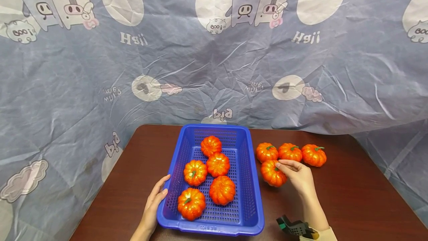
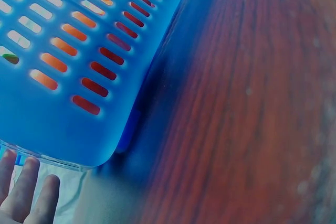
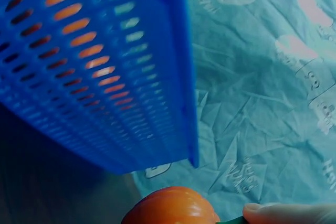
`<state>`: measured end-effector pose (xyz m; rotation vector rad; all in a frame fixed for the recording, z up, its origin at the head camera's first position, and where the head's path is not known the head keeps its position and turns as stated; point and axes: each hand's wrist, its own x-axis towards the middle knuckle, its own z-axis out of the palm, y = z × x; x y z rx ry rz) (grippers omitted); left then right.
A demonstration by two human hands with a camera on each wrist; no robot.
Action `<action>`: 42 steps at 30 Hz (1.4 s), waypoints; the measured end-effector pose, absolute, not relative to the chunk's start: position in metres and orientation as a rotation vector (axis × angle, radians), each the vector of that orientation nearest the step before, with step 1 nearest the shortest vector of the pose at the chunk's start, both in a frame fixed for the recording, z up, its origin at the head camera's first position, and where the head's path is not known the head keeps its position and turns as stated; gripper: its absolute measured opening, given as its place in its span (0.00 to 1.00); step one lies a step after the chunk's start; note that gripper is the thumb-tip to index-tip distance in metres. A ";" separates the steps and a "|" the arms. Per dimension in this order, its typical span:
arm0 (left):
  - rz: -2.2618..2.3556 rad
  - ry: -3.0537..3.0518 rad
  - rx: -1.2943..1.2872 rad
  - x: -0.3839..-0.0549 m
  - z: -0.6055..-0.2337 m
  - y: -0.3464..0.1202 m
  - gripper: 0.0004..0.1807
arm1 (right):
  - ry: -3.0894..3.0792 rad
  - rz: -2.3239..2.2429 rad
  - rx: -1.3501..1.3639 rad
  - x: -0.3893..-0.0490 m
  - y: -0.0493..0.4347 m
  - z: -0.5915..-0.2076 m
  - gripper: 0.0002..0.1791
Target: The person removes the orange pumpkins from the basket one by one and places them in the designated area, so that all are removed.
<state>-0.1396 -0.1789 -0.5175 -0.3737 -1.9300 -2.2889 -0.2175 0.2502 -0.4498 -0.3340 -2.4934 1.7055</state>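
Observation:
My right hand [image 1: 301, 178] pinches the green stem of a small orange pumpkin [image 1: 272, 174] just right of a blue plastic basket [image 1: 219, 231]. In the right wrist view, this pumpkin [image 3: 176, 206] shows at the bottom edge, a fingertip [image 3: 253, 208] at its stem. Inside the basket lie several similar pumpkins, among them one at the front left [image 1: 191, 204]. My left hand [image 1: 152, 208] is at the basket's left rim, fingers extended. Straight left fingers [image 2: 23, 192] also appear beside the rim in the left wrist view.
Three more pumpkins stand in a row behind the right hand: left [image 1: 266, 152], middle [image 1: 290, 153] and right [image 1: 314, 155]. All rest on a dark brown table [image 1: 361, 196]. Behind it hangs a grey printed cloth [image 1: 207, 66]. A black device [image 1: 294, 227] is at the right wrist.

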 end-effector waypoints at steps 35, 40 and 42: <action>-2.283 -1.927 -0.376 -0.140 -0.517 -0.179 0.24 | -2.397 1.741 -0.295 -0.218 0.239 -0.450 0.29; -2.280 -1.934 -0.370 -0.140 -0.517 -0.179 0.24 | -2.422 1.706 -0.194 -0.214 0.234 -0.438 0.29; -2.283 -1.931 -0.372 -0.140 -0.518 -0.179 0.24 | -2.433 1.691 -0.147 -0.213 0.231 -0.432 0.29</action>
